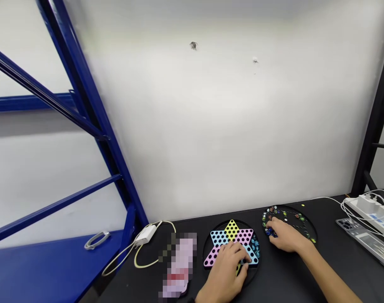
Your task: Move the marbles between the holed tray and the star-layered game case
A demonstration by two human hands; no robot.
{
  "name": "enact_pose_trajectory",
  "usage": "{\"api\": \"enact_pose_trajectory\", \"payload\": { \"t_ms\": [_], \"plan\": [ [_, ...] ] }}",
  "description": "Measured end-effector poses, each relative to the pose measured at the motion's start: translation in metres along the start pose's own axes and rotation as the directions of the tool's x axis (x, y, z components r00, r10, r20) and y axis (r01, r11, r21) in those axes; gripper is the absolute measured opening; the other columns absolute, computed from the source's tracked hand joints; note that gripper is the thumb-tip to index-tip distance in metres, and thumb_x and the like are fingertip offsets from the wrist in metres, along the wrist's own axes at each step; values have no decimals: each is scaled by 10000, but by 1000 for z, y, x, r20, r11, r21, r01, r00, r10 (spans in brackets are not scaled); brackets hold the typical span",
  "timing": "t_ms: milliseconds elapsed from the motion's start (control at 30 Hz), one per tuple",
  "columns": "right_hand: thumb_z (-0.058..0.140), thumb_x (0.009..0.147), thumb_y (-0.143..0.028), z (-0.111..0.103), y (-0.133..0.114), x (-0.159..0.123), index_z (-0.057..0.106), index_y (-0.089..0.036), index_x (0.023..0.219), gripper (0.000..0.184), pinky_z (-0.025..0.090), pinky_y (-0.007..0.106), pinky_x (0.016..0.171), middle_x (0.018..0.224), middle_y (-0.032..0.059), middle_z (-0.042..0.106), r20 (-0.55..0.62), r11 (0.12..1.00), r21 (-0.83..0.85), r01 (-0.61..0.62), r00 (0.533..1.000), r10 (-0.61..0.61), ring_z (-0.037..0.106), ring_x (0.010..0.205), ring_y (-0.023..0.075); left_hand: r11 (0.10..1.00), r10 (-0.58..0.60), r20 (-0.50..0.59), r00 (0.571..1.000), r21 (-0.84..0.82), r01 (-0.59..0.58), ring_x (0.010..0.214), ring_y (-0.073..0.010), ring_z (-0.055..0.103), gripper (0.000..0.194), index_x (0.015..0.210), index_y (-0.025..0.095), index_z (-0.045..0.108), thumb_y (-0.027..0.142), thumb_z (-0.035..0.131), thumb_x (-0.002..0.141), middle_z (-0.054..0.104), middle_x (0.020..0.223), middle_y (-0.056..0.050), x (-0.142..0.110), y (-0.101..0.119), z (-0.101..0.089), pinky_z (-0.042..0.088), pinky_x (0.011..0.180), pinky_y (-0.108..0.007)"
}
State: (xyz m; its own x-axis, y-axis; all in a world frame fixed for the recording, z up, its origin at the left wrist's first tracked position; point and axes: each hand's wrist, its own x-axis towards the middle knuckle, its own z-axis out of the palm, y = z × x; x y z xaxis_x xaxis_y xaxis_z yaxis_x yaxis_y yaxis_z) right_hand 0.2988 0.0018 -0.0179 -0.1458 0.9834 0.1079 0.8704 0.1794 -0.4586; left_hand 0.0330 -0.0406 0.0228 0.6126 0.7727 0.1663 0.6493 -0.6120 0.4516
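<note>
A star-shaped Chinese checkers board (pixel 218 239), with yellow, pink and blue sections full of round holes, sits in a round black tray. My left hand (pixel 225 269) rests over its lower part with bent fingers and the thumb apart, hiding some holes. Dark teal marbles (pixel 255 246) lie in the tray beside the star's right side. Farther right, my right hand (pixel 286 235) reaches over the left part of a second round black tray (pixel 311 225). Its fingertips and thumb are apart around blue marbles (pixel 268 232). Green, brown and clear marbles (pixel 270 210) lie along that tray's rim.
Left of the board lies a pixelated pink object (pixel 181 265). Beyond it are a white adapter (pixel 146 234) with a looped cable and a blue rack (pixel 106 143). On the right are a clear-cased item (pixel 366 240) and a white power strip (pixel 373 214) with cables. A white wall stands behind.
</note>
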Motion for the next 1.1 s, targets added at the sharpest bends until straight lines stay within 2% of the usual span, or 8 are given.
{"api": "enact_pose_trajectory", "payload": {
  "t_ms": [133, 267, 433, 600, 767, 933, 1100],
  "plan": [
    [568, 812, -286, 2, -20, -5, 640, -211, 1090, 297, 443, 350, 729, 1244, 155, 584, -76, 982, -185, -44, 997, 31, 667, 867, 275, 1000, -12, 3, 1000, 10, 12, 1025, -199, 550, 177, 942, 266, 630, 129, 549, 864, 637, 1054, 9, 0, -1, 1, 395, 936, -355],
    [586, 831, -347, 3, -27, -13, 616, -212, 1124, 324, 435, 344, 690, 1195, 162, 589, -182, 975, -214, -53, 983, 14, 659, 904, 310, 1000, -2, -1, 1000, 16, 2, 1035, -194, 552, 187, 955, 276, 632, 129, 560, 865, 634, 1057, 19, 0, -2, 2, 390, 943, -341],
    [498, 921, -314, 9, -35, -19, 626, -170, 1079, 249, 449, 312, 656, 1131, 161, 614, -148, 934, -340, -110, 987, 63, 679, 834, 263, 1000, 0, -3, 1000, 2, 0, 1037, -198, 547, 180, 953, 269, 634, 131, 562, 864, 635, 1058, 11, 0, -3, 4, 392, 939, -345],
    [400, 974, -251, 14, -51, -14, 635, -118, 1114, 304, 495, 319, 678, 1170, 193, 631, -140, 866, -488, -104, 989, 40, 679, 925, 281, 1000, 1, -9, 1000, 2, -1, 1017, -195, 554, 180, 949, 269, 629, 126, 554, 868, 643, 1051, 15, 1, -3, 4, 393, 930, -342],
    [399, 985, -246, 22, -47, -6, 608, -128, 1186, 314, 503, 291, 672, 1277, 209, 597, -176, 840, -520, -157, 982, 75, 699, 894, 251, 1000, -4, -9, 1000, 31, 4, 1014, -191, 564, 187, 941, 275, 627, 119, 563, 860, 645, 1047, 25, 2, -1, 2, 396, 917, -330],
    [379, 979, -208, 30, -40, -2, 599, -123, 1193, 319, 513, 319, 643, 1315, 230, 567, -191, 858, -493, -143, 980, 54, 710, 849, 260, 1000, 6, -5, 1000, 14, -6, 1016, -198, 557, 181, 948, 267, 626, 128, 543, 867, 648, 1062, 15, 1, 0, 1, 394, 926, -345],
    [375, 970, -198, 34, -36, -1, 596, -135, 1175, 308, 496, 277, 625, 1335, 201, 559, -192, 856, -501, -127, 981, 33, 713, 806, 209, 1000, 7, -13, 1000, -11, -7, 1020, -200, 549, 183, 949, 260, 630, 123, 547, 861, 646, 1059, 1, 1, -3, 3, 392, 935, -353]
  ]
}}
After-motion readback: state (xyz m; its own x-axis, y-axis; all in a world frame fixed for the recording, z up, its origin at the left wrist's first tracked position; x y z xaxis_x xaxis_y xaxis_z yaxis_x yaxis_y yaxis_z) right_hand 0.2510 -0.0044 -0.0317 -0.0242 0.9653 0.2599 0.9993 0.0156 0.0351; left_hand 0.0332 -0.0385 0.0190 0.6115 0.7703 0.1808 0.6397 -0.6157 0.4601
